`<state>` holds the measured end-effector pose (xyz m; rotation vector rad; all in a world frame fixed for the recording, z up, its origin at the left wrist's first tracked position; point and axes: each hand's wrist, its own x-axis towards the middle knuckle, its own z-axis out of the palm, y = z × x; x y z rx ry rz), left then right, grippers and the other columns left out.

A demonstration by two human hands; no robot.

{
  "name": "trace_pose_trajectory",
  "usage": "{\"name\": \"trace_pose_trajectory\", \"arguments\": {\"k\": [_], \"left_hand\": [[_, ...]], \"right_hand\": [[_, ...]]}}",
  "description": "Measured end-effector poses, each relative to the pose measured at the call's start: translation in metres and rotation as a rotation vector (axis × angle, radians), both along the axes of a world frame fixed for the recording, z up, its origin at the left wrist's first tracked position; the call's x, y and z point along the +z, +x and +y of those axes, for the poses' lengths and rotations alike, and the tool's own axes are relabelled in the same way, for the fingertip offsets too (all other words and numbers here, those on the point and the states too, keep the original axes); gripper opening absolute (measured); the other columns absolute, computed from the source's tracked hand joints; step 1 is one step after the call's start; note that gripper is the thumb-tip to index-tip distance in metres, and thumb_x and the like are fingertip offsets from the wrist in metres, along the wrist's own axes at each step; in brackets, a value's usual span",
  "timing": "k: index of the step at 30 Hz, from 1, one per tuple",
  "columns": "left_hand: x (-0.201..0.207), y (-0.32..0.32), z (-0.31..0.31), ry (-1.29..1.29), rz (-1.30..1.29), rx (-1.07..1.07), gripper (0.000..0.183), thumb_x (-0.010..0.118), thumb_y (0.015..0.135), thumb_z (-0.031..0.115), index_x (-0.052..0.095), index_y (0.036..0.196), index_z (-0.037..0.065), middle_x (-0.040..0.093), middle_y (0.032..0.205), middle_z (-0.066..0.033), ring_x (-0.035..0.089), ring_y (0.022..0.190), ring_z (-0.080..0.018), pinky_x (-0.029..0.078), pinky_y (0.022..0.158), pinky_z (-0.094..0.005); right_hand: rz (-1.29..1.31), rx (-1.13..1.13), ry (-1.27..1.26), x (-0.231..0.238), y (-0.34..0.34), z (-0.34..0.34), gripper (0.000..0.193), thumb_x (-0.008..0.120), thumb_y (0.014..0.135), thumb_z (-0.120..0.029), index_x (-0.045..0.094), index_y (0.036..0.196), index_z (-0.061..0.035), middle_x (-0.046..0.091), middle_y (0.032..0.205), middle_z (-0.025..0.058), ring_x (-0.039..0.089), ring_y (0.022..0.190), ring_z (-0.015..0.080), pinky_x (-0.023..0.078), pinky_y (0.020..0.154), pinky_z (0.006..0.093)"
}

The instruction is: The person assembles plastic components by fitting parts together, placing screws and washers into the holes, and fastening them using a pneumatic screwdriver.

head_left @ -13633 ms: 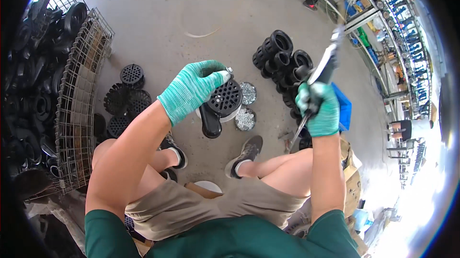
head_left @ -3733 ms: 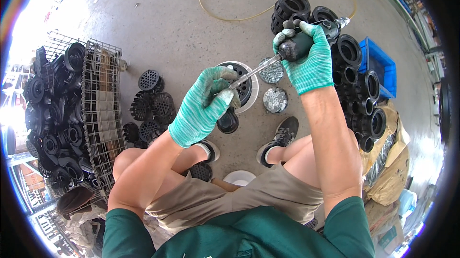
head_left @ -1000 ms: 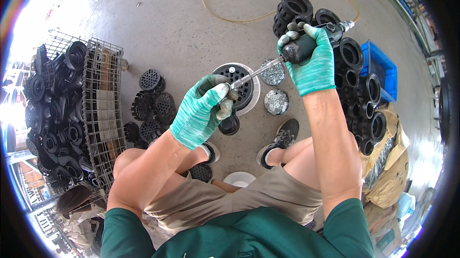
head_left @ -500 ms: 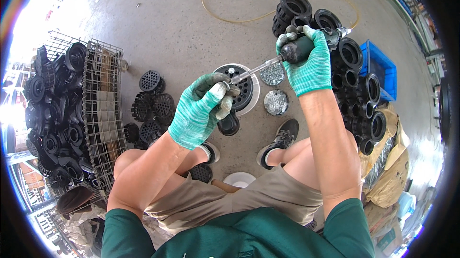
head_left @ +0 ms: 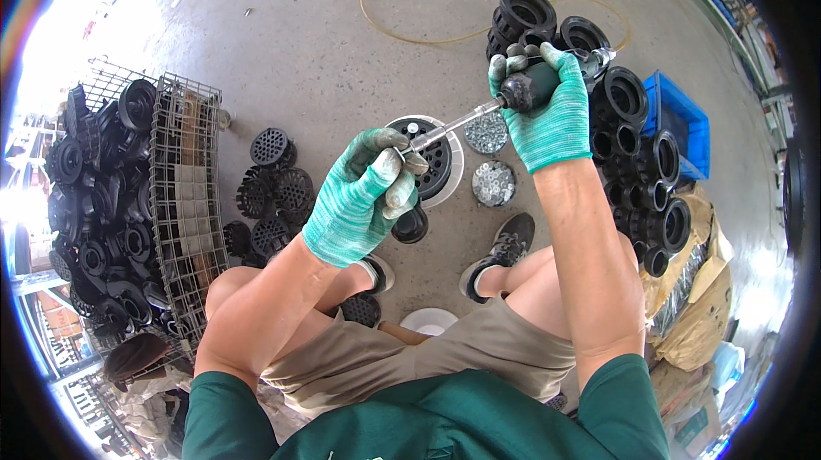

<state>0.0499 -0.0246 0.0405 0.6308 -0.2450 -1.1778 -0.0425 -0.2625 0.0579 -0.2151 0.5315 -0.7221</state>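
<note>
In a green glove, my right hand (head_left: 552, 122) grips a dark air screwdriver (head_left: 532, 88), its long metal bit shaft (head_left: 457, 124) slanting down to the left. My gloved left hand (head_left: 357, 199) closes its fingertips around the shaft's tip; whatever small piece they pinch there is too hidden to name. Behind the shaft, a round black perforated cover (head_left: 438, 171) lies on a white round base (head_left: 457, 173), with a small light-coloured piece standing on it. A rounded black part (head_left: 412, 227) is partly covered by my left hand.
Two round containers of small metal hardware (head_left: 486, 133) (head_left: 494, 184) sit by the base. Perforated black parts (head_left: 291, 189) lie left, beside a wire cage (head_left: 184, 195) of black parts. Stacked black fittings (head_left: 629, 152) and a blue crate (head_left: 691, 139) stand right. A yellowish hose (head_left: 410, 37) crosses the floor.
My left hand has shifted slightly and covers more of the rounded black part. The screwdriver and the hose have moved only a little; both hands keep their grip.
</note>
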Motion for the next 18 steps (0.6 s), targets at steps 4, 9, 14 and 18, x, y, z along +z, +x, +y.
{"name": "trace_pose_trajectory", "arguments": {"k": [4,9,14,18], "left_hand": [[-0.0002,0.0005,0.0013,0.047,-0.04,0.016,0.02,0.065,0.1,0.015,0.065,0.119,0.012,0.071,0.102,-0.01,0.057,0.069,-0.0096,0.043,0.056,-0.0226],[0.0045,-0.0027,-0.0032,0.183,-0.172,0.113,0.016,0.07,0.096,0.021,0.065,0.111,0.016,0.067,0.095,-0.0047,0.049,0.06,-0.0066,0.04,0.055,-0.0225],[0.0084,-0.0043,-0.004,0.334,-0.285,0.15,0.02,0.071,0.096,0.021,0.063,0.113,0.012,0.066,0.092,-0.0034,0.047,0.06,-0.006,0.038,0.055,-0.0217],[0.0043,0.0042,-0.0018,0.586,-0.867,0.129,0.024,0.068,0.096,0.014,0.064,0.117,0.002,0.066,0.087,-0.0033,0.053,0.071,-0.0071,0.046,0.063,-0.0239]], "right_hand": [[-0.02,0.013,0.015,0.001,0.0007,0.0006,0.012,0.063,0.092,-0.012,0.061,0.092,-0.0001,0.065,0.086,0.013,0.064,0.076,0.0236,0.06,0.083,0.0418],[-0.004,-0.01,0.016,0.0029,0.0002,0.0009,0.012,0.063,0.092,-0.013,0.061,0.091,-0.0008,0.065,0.086,0.0127,0.064,0.076,0.0232,0.06,0.084,0.0408],[-0.006,-0.03,0.013,-0.0008,0.0007,-0.0008,0.012,0.064,0.091,-0.013,0.061,0.091,-0.0012,0.064,0.086,0.0127,0.062,0.076,0.0224,0.059,0.083,0.0396],[0.063,-0.067,-0.027,-0.0032,0.0022,0.0014,0.012,0.064,0.091,-0.012,0.06,0.093,-0.0014,0.065,0.088,0.0131,0.061,0.076,0.0226,0.058,0.081,0.0401]]}}
